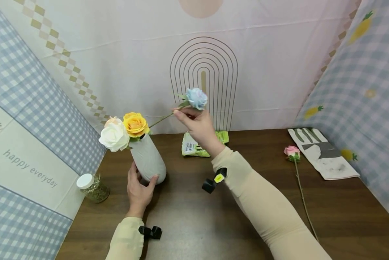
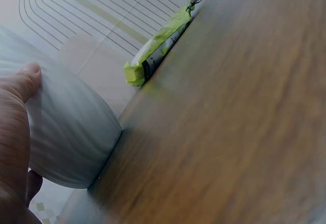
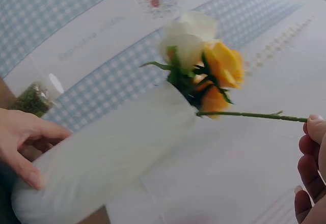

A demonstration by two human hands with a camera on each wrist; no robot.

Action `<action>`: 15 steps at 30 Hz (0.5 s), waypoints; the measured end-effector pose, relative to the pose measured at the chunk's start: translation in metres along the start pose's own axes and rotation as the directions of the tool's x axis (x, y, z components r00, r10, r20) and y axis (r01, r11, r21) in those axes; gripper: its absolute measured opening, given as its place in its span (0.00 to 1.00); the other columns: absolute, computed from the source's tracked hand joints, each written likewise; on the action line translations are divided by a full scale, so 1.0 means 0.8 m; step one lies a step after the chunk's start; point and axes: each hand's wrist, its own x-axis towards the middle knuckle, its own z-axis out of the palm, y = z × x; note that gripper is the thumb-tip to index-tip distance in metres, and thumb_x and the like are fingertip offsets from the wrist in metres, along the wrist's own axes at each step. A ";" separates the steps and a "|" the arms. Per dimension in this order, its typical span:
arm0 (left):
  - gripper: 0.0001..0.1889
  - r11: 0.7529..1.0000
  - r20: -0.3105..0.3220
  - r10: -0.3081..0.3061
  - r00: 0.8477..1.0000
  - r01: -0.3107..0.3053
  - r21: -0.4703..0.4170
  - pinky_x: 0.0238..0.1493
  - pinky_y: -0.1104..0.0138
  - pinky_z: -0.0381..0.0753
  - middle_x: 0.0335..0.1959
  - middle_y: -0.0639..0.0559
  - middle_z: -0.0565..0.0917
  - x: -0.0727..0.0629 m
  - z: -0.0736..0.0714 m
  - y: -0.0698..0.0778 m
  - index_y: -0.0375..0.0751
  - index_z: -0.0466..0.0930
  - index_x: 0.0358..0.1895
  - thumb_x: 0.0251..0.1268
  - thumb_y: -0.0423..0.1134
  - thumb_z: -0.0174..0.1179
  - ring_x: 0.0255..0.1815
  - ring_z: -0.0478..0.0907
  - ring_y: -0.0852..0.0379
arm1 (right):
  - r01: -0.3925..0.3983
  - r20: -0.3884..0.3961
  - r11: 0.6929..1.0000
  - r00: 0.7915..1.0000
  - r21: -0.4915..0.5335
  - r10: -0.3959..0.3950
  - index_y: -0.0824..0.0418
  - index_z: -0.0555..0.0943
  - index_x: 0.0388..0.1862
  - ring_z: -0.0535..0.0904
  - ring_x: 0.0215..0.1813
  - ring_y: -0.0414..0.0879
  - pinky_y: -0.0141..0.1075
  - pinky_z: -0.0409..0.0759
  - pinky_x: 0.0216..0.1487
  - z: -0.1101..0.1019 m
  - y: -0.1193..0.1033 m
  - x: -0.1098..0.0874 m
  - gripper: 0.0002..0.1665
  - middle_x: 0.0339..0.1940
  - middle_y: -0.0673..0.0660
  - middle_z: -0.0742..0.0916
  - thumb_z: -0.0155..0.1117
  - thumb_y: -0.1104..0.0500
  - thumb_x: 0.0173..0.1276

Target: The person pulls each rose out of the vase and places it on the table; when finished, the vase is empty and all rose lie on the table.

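A white ribbed vase (image 1: pixel 148 157) stands on the table, leaning a little in the head view. My left hand (image 1: pixel 140 190) grips its lower body, thumb on the near side. A white rose (image 1: pixel 114 135), a yellow rose (image 1: pixel 135 125) and a partly hidden peach bloom (image 1: pixel 113 121) fill its mouth. My right hand (image 1: pixel 196 124) pinches the stem of a light blue rose (image 1: pixel 196 98) just below the bloom. That green stem (image 3: pixel 249 115) slants down to the vase's rim, its lower end hidden there.
A glass jar (image 1: pixel 97 190) with a white lid and dried green bits stands to the left. Behind my right hand lies a green packet (image 1: pixel 194 146). On the right are a pink rose (image 1: pixel 292 153) with a long stem and a folded printed cloth (image 1: pixel 324 155).
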 end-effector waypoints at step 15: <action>0.50 1.000 0.007 -0.013 1.000 0.013 -0.006 0.47 0.46 0.77 0.63 0.37 0.69 0.000 -0.001 0.002 0.40 0.58 0.73 0.45 0.39 0.76 0.57 0.73 0.41 | -0.052 -0.349 0.893 0.909 0.447 0.228 0.68 0.84 0.37 0.83 0.36 0.46 0.34 0.81 0.42 -0.155 0.016 -0.057 0.07 0.39 0.60 0.87 0.66 0.64 0.64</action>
